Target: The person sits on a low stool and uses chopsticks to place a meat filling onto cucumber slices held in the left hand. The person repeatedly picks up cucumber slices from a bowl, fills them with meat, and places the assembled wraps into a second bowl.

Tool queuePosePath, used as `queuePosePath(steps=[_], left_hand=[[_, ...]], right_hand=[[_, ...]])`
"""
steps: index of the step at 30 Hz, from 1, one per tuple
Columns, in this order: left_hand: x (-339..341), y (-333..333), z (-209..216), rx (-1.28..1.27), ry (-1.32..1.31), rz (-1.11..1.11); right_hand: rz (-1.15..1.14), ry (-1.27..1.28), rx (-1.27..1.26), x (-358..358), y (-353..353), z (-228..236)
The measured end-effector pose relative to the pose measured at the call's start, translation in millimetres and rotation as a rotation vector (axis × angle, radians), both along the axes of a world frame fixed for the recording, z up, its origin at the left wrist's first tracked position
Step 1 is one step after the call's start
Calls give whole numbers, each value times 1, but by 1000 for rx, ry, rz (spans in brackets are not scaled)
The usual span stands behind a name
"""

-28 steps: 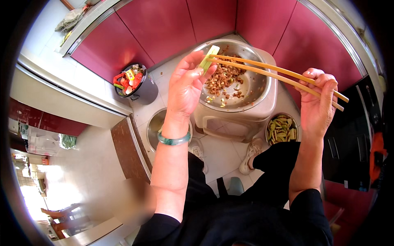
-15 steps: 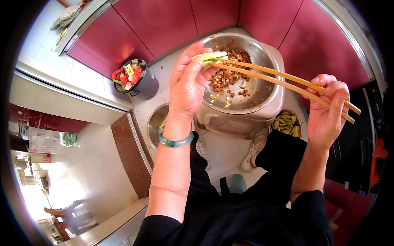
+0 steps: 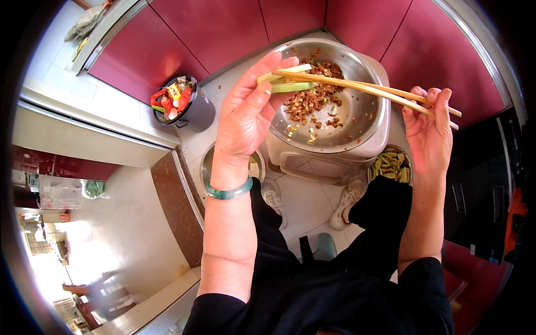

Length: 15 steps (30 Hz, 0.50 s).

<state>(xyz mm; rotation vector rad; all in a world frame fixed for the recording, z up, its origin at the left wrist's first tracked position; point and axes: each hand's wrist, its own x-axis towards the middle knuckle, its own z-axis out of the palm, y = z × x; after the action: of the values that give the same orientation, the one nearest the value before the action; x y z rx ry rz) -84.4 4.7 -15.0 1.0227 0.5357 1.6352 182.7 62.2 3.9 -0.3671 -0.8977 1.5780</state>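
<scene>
A steel bowl (image 3: pixel 357 124) of brown mince (image 3: pixel 304 107) stands below a person's hands: the left hand (image 3: pixel 245 111) pinches a split green wedge (image 3: pixel 293 87), the right hand (image 3: pixel 429 128) grips chopsticks (image 3: pixel 346 84), their tips apparently between its halves. The wedge could tear if the chopsticks pry too hard, or drop if the pinch loosens. It sits over the bowl's left side, well apart from the right hand.

Yellow packet (image 3: pixel 174 91): inside the dark bin (image 3: pixel 199 115), marks too small to read.
Bin and surroundings: no readable lettering.
</scene>
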Motion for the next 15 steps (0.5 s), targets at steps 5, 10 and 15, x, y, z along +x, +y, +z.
queuePosePath(steps=[5,10,15], left_hand=[[-4,0,1,15,72,21],[-6,2,-1,-19,-32,11],[-20,4,-2,28,-169,110]], right_hand=[[18,23,-28,-2,4,-4],[22,-14,24,-4,3,1],[-134,-236,151,11,12,6]])
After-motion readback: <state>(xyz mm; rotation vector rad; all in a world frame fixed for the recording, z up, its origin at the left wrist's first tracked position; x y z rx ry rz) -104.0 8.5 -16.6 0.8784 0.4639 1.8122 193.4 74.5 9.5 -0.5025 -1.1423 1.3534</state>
